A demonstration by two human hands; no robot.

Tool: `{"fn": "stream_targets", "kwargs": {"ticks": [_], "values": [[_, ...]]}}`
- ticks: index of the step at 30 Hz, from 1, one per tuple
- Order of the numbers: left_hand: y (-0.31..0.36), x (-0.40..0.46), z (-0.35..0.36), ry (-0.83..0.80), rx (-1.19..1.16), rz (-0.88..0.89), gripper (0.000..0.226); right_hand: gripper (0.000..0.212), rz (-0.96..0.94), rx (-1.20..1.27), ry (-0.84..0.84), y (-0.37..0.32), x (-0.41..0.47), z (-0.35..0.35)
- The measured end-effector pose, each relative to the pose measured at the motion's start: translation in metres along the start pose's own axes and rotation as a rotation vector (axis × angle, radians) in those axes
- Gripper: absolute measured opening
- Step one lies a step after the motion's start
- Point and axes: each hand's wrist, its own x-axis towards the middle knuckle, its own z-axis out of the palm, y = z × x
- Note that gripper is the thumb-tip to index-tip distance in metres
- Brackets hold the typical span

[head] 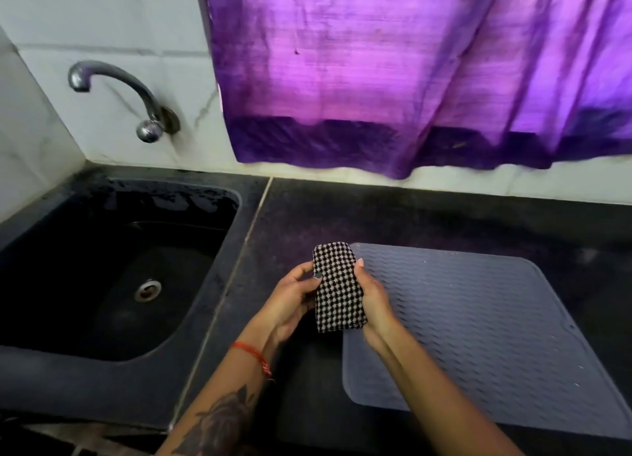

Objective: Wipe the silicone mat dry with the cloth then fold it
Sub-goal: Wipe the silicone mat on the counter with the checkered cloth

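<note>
A grey silicone mat (496, 336), rounded at the corners and ribbed with wavy ridges, is lying flat on a dark speckled stone counter (444, 216). At the mat's 9 o'clock edge, 2 bare hands are holding a folded cloth (338, 288) in a black-and-white check weave, raised above the mat's near-left corner. The left hand (290, 301) is curling its fingers against the cloth's left side, while the right hand (372, 298) is clamping the right side, thumb pressing along the edge. A red thread (253, 356) is circling the left wrist above a dark tattoo (222, 421). At 9 o'clock from the mat, a black basin sink (51, 370) with a metal drain (147, 290) is sitting in the counter. At 11 o'clock, a curved chrome tap (119, 89) is projecting from white marbled tiles (102, 17). At 12 o'clock, a purple curtain (393, 72) is hanging, glowing with backlight.
</note>
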Motion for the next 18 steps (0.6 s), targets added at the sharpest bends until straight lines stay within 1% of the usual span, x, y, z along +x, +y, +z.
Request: {"fn": "stream_targets", "kwargs": {"ticks": [3,5,7,9,11,12,13,14,16,18], "values": [[-0.025,-0.010,0.026,-0.089,-0.035,0.015,0.033,0.037,0.043,0.021,-0.025,-0.002,-0.017,-0.042],[-0.035,-0.014,0.044,-0.106,0.049,0.038,0.034,0.045,0.094,0.041,-0.034,0.000,-0.028,-0.065],[-0.042,-0.013,0.057,-0.104,0.212,0.079,0.033,0.050,0.129,0.055,-0.054,0.003,-0.039,-0.083],[-0.043,-0.012,0.066,-0.137,0.395,0.144,0.033,0.052,0.147,0.078,-0.062,0.006,-0.046,-0.094],[-0.043,-0.010,0.072,-0.191,0.572,0.219,0.031,0.048,0.135,0.081,-0.014,0.007,-0.049,-0.104],[-0.041,-0.009,0.074,-0.194,0.667,0.264,0.028,0.043,0.105,0.068,0.030,0.005,-0.050,-0.108],[-0.039,-0.007,0.072,-0.153,0.759,0.329,0.025,0.039,0.062,0.058,0.062,0.001,-0.052,-0.111],[-0.038,-0.002,0.067,-0.074,0.859,0.412,0.023,0.035,0.021,0.047,0.097,-0.002,-0.052,-0.117],[-0.035,0.008,0.050,0.137,1.072,0.549,0.020,0.030,-0.030,0.016,0.183,-0.012,-0.053,-0.125],[-0.034,0.018,0.030,0.282,1.195,0.566,0.026,0.030,-0.071,-0.062,0.284,-0.024,-0.055,-0.135]]}}
